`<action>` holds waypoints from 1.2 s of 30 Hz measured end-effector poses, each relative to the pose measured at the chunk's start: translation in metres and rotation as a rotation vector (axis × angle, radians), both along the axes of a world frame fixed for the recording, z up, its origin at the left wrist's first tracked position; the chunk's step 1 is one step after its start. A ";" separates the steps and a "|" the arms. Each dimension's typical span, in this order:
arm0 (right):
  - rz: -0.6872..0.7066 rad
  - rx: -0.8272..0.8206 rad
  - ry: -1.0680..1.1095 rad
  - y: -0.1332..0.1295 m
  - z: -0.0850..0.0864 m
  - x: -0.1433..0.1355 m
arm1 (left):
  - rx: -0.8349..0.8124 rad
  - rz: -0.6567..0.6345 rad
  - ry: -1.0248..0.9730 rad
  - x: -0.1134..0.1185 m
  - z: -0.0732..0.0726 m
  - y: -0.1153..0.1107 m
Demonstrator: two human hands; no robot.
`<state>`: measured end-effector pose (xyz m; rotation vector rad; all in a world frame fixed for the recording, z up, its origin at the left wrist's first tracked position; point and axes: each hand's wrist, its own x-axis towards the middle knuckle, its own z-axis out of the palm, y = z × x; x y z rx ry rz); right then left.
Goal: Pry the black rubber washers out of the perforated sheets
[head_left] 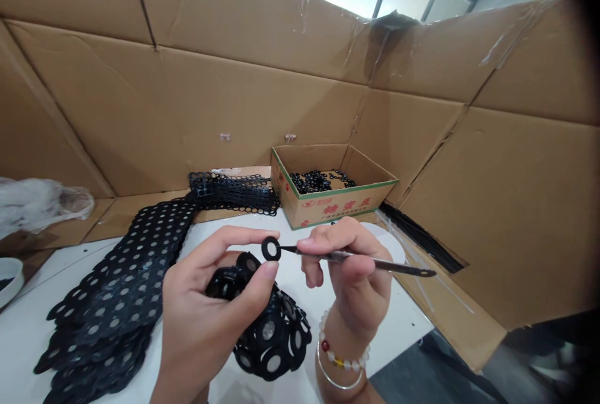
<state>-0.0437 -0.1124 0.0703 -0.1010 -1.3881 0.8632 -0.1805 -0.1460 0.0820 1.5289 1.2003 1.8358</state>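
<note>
My left hand [220, 310] pinches a small black ring with a pale round centre [270, 249] between thumb and forefinger. Below it hangs a curled bundle of black ring-patterned sheet [276, 335] with pale discs, partly hidden behind the fingers and palm. In my right hand [351, 272] is a slim metal tool with a dark pointed tip [398, 264], gripped like a pen. Its tip meets the right edge of the pinched ring; whether it touches or goes in, I cannot tell. A bead bracelet and a bangle circle my right wrist.
Long black sheets with pale discs [126, 272] lie stacked at the left. Behind are black openwork strips [234, 194] and a cardboard box [335, 201] holding loose black rings. A white bowl [10, 282] and clear plastic wrap [42, 204] stand far left. Cardboard walls [234, 91] enclose the white table.
</note>
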 end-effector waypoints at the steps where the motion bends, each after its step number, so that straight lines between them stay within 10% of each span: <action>1: 0.001 0.000 0.003 0.000 0.000 0.000 | -0.001 0.004 0.007 0.000 0.000 0.000; 36: 0.024 -0.045 -0.009 -0.002 0.000 0.001 | 0.017 0.024 0.058 -0.002 -0.001 0.000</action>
